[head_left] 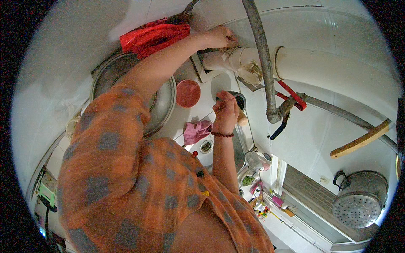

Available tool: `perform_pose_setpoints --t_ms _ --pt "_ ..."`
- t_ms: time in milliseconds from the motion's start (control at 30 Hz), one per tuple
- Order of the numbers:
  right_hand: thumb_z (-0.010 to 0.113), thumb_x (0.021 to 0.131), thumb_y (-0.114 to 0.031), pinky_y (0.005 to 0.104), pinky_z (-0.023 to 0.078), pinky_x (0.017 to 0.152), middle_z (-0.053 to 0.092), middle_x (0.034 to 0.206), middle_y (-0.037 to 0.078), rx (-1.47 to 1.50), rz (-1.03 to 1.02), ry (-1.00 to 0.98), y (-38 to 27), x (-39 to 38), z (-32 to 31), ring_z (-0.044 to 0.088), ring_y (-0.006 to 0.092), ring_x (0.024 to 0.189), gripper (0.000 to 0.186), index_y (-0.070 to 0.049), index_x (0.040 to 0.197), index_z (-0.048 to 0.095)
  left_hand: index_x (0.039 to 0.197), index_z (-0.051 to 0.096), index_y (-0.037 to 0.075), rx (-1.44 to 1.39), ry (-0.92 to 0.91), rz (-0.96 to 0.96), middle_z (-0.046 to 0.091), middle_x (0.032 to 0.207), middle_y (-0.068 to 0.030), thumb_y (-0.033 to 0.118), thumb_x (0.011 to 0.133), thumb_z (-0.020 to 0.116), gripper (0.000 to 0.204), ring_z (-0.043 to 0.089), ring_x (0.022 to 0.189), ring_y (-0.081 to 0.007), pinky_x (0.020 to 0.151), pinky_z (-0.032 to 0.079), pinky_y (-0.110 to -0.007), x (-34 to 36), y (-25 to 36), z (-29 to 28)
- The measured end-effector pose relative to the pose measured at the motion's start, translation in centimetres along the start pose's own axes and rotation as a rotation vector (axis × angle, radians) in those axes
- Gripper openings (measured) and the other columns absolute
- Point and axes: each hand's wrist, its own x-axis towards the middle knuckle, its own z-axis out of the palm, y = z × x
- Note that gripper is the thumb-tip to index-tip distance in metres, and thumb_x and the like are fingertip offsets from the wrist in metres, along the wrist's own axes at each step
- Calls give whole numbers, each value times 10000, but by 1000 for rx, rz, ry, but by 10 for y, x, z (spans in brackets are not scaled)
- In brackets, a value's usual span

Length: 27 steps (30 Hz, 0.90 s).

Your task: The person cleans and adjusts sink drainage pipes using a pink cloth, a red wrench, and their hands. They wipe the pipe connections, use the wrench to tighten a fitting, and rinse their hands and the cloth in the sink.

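Note:
My left hand (220, 38) reaches far forward to the wall, next to the end of a thick white pipe (333, 63). Its fingers are curled together at the pipe's top edge; what they hold, if anything, is too small to make out. Nearer to me, my right hand (226, 109), with a beaded bracelet on the wrist, is closed at the rim of a dark round container (240, 101). A tan rounded piece (242, 118) shows beside that hand. Left of it stands a small reddish bowl (188, 93), and a pink cloth (197, 132) lies at the sink's edge.
A large metal basin (168, 105) lies under my left arm, with a crumpled red bag or cloth (157, 37) beyond it. A grey metal pipe (259, 50) with a red-handled valve (293, 96) crosses ahead. A sink drain (206, 146) and a hanging steamer pot (361, 199) are also visible.

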Motion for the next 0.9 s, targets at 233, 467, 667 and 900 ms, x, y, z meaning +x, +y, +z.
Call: perform_pose_setpoints --t_ms 233,467,667,900 --pt "523 861 -243 203 361 491 601 834 58 29 -28 -17 4 3 -5 439 71 550 191 -60 904 556 896 628 70 -330 -31 -133 590 798 -13 280 800 617 231 506 650 -101 563 438 -261 -17 14 2" --pt "534 855 -241 200 350 477 604 835 56 47 5 -1 4 3 -6 432 63 539 182 -64 887 563 1012 575 59 -912 -73 -93 547 866 -17 183 788 580 257 493 756 -95 605 431 -253 -16 -2 1" --pt "545 834 -205 199 344 466 611 829 57 59 11 34 5 1 -5 421 61 514 151 -64 882 570 1019 568 56 -676 133 -150 551 835 -23 210 807 613 266 514 743 -117 590 453 -279 -24 9 14" --pt "542 835 -206 198 348 470 613 835 52 36 23 41 5 1 -7 431 62 521 153 -67 891 572 874 622 47 -418 435 -32 596 729 -57 217 796 629 187 570 635 -165 570 471 -321 -27 -2 16"
